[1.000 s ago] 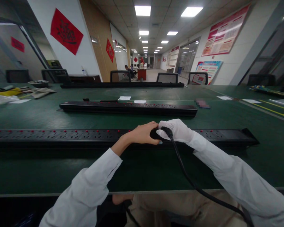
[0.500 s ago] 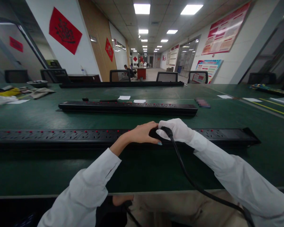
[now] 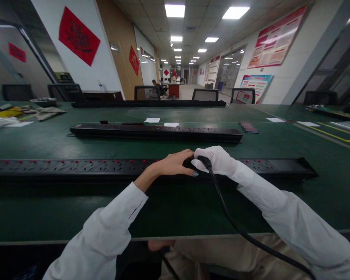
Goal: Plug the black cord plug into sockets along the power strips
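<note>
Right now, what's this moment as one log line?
left hand: bare, over power strip | right hand: gloved, holding black plug | cable: running down from plug

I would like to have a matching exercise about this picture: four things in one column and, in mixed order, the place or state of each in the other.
Column one:
1. left hand
2. right hand
3. black cable at the right hand
4. bowl

Column two:
A. in a white glove
B. toward the far left of the table
C. bare
D. crossing the table's near edge

Pairs: 1-C, 2-A, 3-D, 4-B
</note>
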A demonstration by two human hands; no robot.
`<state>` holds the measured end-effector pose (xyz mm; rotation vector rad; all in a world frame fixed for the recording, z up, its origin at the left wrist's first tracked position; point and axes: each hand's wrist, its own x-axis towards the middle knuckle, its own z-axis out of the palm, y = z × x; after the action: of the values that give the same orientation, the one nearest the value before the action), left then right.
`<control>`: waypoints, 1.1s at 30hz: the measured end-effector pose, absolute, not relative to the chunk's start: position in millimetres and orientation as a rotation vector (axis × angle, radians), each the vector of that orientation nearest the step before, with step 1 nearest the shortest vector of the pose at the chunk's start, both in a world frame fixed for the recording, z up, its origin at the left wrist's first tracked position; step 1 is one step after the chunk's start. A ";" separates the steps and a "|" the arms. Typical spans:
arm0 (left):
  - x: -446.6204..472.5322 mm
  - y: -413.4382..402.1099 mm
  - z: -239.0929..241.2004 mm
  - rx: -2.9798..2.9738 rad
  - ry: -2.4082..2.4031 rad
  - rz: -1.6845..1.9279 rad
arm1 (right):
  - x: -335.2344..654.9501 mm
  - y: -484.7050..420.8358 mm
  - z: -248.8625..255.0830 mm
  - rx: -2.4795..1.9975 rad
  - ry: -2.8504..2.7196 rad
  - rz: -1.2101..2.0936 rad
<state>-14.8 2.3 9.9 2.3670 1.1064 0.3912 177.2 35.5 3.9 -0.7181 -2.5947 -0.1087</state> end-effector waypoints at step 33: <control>-15.3 3.1 8.6 2.334 1.125 0.390 | 176.5 34.5 4.0 -0.726 -2.581 -0.084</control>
<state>-15.3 3.1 8.6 2.3341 1.1252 0.3903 176.5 34.5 4.0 -0.7261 -2.5813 -0.0839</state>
